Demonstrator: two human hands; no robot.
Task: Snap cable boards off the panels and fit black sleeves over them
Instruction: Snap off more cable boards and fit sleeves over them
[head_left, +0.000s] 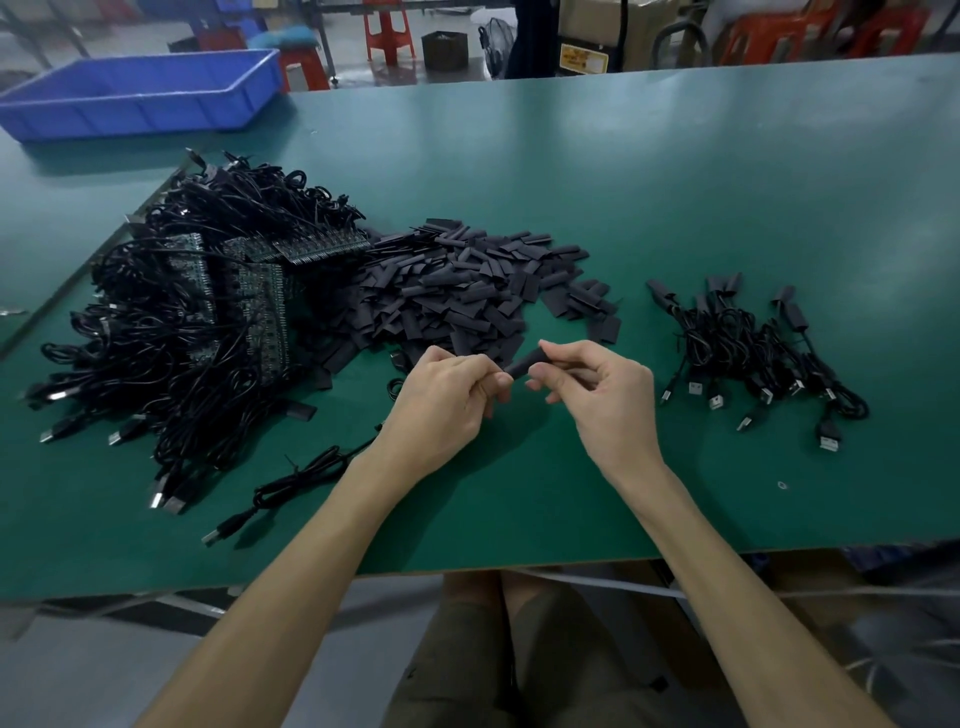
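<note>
Treat the sleeve (519, 365), pinched at 9 o'clock by the left hand (441, 402) and at 3 o'clock by the right hand (605, 397), as probably light and floppy, gripping its edges.

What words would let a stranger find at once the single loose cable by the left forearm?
On the green table, find the big tangle of black cables at the left. Just in front of it, beside the left forearm, one cable lies alone, apart from the tangle.
</note>
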